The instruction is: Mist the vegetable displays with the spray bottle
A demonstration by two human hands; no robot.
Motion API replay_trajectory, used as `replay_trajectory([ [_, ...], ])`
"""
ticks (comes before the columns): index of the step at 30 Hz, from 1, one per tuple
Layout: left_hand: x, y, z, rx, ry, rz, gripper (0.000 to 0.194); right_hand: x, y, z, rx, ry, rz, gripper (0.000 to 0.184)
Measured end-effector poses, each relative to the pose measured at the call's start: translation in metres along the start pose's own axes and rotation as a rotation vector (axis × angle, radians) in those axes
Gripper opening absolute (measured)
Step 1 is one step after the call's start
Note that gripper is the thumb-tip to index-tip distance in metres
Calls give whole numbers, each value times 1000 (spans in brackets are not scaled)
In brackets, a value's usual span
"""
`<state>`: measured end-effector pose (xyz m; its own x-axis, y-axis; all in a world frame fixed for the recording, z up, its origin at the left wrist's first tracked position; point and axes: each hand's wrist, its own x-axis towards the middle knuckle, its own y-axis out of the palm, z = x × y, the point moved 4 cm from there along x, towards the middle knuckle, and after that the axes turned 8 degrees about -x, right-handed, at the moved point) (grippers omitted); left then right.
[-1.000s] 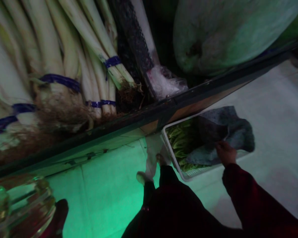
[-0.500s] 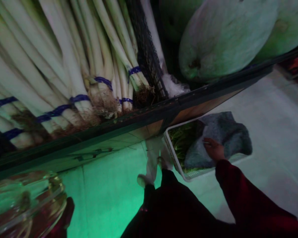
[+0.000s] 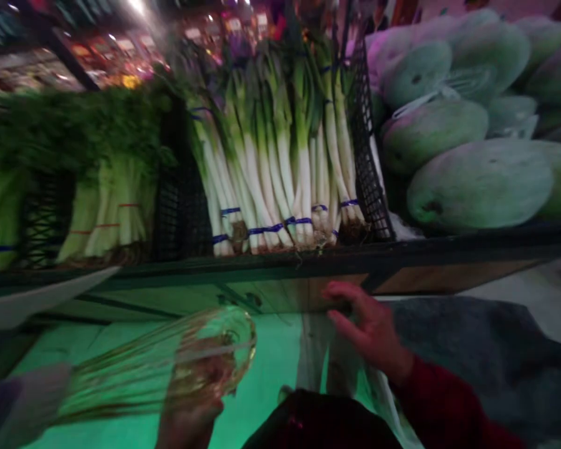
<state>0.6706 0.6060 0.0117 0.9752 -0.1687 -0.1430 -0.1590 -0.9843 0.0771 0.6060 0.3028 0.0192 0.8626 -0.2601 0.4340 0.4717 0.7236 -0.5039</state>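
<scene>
My left hand (image 3: 189, 415) is low in the view, gripping a clear, blurred container (image 3: 168, 365) that lies tilted across the lower left. My right hand (image 3: 369, 330), in a dark red sleeve, has its fingers spread just below the dark shelf edge (image 3: 308, 262) and holds nothing. It hovers beside a grey cloth (image 3: 477, 349) that fills the lower right. Directly above the hand, bundles of leeks (image 3: 280, 181) tied with blue bands stand on the shelf.
A black mesh crate wall (image 3: 367, 162) separates the leeks from large pale green melons (image 3: 477, 184) on the right. Leafy greens (image 3: 75, 137) and banded stalks sit at the left. A white tray edge (image 3: 37, 296) juts in lower left. The floor glows green.
The view has lifted from the floor to the shelf. My right hand left the cloth over the tray of greens and rose toward the shelf edge. The clear container swung toward the middle.
</scene>
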Motion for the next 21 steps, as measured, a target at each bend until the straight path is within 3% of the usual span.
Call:
replay_trajectory([
  [4, -7, -3, -5, -53, 0, 30, 38, 33, 36, 114, 188, -266, 41, 60],
  [9, -6, 6, -31, -127, 63, 212, 58, 49, 67, 189, 286, -358, 67, 93],
  [14, -6, -7, -39, -171, 46, 300, 65, 50, 87, 221, 274, -222, -8, 76],
  [17, -6, -14, -44, -336, 61, 380, 80, 51, 103, 227, 328, -102, -77, 64],
  [21, 0, -25, -45, -449, 91, 352, 87, 56, 123, 227, 382, -90, -172, 69],
])
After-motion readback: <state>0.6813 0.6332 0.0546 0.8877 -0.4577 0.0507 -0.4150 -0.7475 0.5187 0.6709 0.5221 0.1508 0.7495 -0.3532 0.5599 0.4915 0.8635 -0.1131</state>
